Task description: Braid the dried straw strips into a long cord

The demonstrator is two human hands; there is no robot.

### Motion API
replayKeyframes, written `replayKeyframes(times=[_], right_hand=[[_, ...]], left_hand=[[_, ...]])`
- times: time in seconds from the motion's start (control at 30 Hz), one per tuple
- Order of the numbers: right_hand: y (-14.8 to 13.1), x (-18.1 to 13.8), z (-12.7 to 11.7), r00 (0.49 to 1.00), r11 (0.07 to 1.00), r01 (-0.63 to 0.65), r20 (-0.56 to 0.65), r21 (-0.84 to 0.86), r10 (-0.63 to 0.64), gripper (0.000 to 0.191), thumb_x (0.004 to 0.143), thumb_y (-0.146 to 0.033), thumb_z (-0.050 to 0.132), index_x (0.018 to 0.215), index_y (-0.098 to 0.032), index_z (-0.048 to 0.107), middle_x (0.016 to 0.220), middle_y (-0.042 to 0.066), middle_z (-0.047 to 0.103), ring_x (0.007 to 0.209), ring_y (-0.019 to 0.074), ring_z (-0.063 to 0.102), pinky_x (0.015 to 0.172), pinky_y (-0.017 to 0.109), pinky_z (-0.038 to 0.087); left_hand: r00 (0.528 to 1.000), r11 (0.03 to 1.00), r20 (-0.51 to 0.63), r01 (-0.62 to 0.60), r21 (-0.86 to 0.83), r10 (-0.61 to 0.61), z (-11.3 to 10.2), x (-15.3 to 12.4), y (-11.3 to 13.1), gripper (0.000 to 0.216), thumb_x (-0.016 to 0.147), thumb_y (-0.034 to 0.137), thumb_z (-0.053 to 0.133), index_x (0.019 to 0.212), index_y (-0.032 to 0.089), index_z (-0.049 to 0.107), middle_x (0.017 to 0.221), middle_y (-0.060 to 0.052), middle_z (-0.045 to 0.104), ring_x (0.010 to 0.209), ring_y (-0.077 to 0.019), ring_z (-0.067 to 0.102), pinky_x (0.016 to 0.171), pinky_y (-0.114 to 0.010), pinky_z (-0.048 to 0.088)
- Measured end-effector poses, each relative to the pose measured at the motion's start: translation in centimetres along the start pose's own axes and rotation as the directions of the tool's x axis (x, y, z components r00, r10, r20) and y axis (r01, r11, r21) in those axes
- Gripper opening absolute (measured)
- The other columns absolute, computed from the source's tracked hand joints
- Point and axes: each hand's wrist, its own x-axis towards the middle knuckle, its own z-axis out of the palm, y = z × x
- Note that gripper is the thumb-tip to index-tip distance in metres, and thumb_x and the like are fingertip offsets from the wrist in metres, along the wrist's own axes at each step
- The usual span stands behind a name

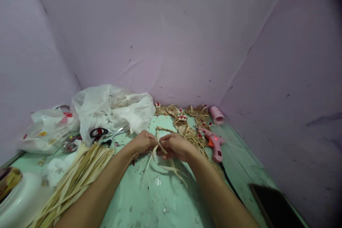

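Note:
Pale, flat straw strips (155, 155) cross between my two hands over the middle of the green table. My left hand (145, 142) pinches them from the left side. From the right, my right hand (175, 145) has its fingers closed on the same strips, its thumb and fingertips close to the left ones. Loose ends hang below the hands and curl to the right. A thin braided cord (164, 128) lies just behind the hands. The exact crossing of the strips is partly hidden by my fingers.
A bundle of straw strips (77, 178) lies at left, near black-handled scissors (98, 133) and a white plastic bag (112, 105). Braided pieces with red and white beads (181, 121) line the back. At right are a pink glue gun (216, 142), pink spool (217, 115) and dark phone (275, 206).

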Motion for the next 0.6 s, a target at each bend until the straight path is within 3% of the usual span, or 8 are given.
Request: replayKeyframes(times=[0.07, 0.13, 0.27, 0.43, 0.6], right_hand=[[0.3, 0.2, 0.3, 0.999, 1.0, -0.002, 0.05, -0.008, 0.002, 0.012, 0.067, -0.005, 0.043, 0.063, -0.009, 0.053, 0.055, 0.004, 0.057, 0.043, 0.0088, 0.052, 0.042, 0.02, 0.044], [0.8, 0.6, 0.3, 1.0, 0.998, 0.022, 0.003, -0.064, -0.022, 0.014, 0.067, -0.006, 0.043, 0.056, -0.01, 0.052, 0.046, 0.001, 0.052, 0.034, 0.0054, 0.043, 0.034, 0.016, 0.035], [1.7, 1.7, 0.0, 0.989, 0.983, 0.084, -0.107, -0.163, -0.102, 0.017, 0.061, -0.009, 0.048, 0.046, -0.014, 0.043, 0.033, -0.007, 0.033, 0.025, 0.0023, 0.022, 0.027, 0.016, 0.013], [2.4, 2.4, 0.0, 0.976, 0.983, 0.075, -0.191, -0.166, -0.107, 0.012, 0.059, -0.014, 0.052, 0.048, -0.015, 0.047, 0.033, -0.007, 0.037, 0.025, 0.0029, 0.023, 0.028, 0.018, 0.012], [2.8, 2.5, 0.2, 0.971, 0.963, 0.133, -0.166, -0.233, -0.174, 0.011, 0.058, -0.013, 0.052, 0.047, -0.014, 0.05, 0.03, -0.007, 0.036, 0.026, 0.0027, 0.022, 0.03, 0.019, 0.012]], left_hand=[[1.0, 1.0, 0.0, -0.001, 0.021, 0.001, -0.1, 0.1, -0.2, 0.015, 0.052, 0.025, 0.048, 0.042, 0.016, 0.041, 0.035, 0.007, 0.027, 0.034, -0.003, 0.017, 0.038, -0.02, 0.01], [1.0, 0.994, 0.0, -0.019, 0.11, 0.019, -0.3, 0.3, -0.3, 0.014, 0.053, 0.024, 0.046, 0.043, 0.016, 0.042, 0.036, 0.007, 0.027, 0.035, -0.0037, 0.017, 0.039, -0.021, 0.01], [0.989, 0.889, -0.011, -0.126, 0.44, 0.146, -0.5, 0.2, 0.0, 0.015, 0.054, 0.019, 0.042, 0.041, 0.017, 0.035, 0.041, 0.006, 0.021, 0.041, -0.0052, 0.018, 0.041, -0.022, 0.013], [0.971, 0.694, 0.011, -0.178, 0.698, 0.239, -0.2, -0.3, 0.5, 0.015, 0.058, 0.018, 0.039, 0.043, 0.015, 0.037, 0.048, 0.005, 0.021, 0.048, -0.0065, 0.024, 0.045, -0.021, 0.018], [0.986, 0.611, -0.001, -0.103, 0.785, 0.168, -0.5, -0.7, 0.9, 0.014, 0.058, 0.017, 0.041, 0.049, 0.013, 0.051, 0.046, 0.004, 0.032, 0.047, -0.0077, 0.032, 0.045, -0.021, 0.021]])
